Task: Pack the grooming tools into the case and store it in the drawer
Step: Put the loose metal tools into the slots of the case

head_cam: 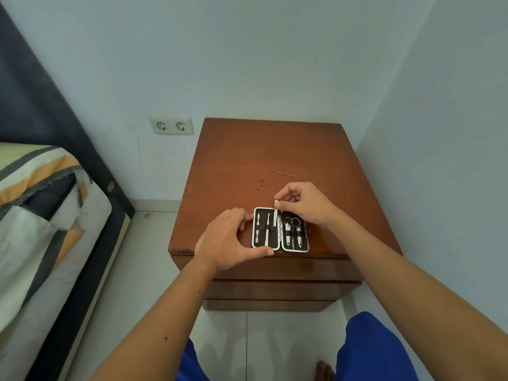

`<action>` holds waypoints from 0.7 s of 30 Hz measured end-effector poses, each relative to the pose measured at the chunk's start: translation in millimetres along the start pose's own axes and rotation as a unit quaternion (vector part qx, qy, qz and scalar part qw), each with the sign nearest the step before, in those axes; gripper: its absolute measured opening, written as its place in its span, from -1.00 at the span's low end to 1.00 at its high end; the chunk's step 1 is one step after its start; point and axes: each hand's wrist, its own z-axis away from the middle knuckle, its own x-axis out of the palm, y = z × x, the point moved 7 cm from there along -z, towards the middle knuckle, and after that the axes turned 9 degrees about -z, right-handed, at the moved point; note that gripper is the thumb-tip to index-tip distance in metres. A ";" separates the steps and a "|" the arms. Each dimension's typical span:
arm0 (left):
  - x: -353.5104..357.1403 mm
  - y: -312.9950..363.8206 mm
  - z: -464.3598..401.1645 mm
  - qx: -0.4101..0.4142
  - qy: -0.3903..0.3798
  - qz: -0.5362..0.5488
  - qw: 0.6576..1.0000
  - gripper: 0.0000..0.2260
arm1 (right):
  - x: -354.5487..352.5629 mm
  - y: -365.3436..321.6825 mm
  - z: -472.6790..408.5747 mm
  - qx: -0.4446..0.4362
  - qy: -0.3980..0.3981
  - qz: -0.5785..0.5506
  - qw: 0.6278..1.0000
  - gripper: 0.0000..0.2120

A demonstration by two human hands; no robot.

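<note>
A small black grooming case point(280, 248) with a silver rim lies open near the front edge of a brown wooden nightstand point(247, 160). Its left half holds two metal tools under an elastic strap; its right half holds clippers and small scissors point(295, 222). My left hand point(231, 237) grips the case's left side, thumb at the front rim. My right hand point(302, 203) pinches the top of a flat silver tool point(275, 215), whose lower end sits in the left half beside the hinge. A thin metal tool point(285, 174) lies loose on the nightstand behind the hands.
The nightstand stands in a corner of pale walls; its drawer fronts point(275, 290) below the top are shut. A bed with striped bedding point(35, 215) lies to the left. A double wall socket point(171, 125) is behind. White tiled floor lies below.
</note>
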 end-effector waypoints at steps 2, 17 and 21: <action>0.3 -0.3 0.1 0.000 -0.001 0.000 1.000 -0.33 | 2.5 -0.5 0.8 -0.005 -0.005 0.028 1.000 -0.87; -1.8 3.5 1.1 0.003 0.000 -0.010 1.000 -0.35 | 22.3 -6.8 37.4 -0.086 -0.059 0.230 0.968 -0.38; -2.9 4.5 1.8 0.004 0.002 -0.010 1.000 -0.36 | 22.7 -5.9 38.7 -0.093 -0.061 0.225 0.968 -0.47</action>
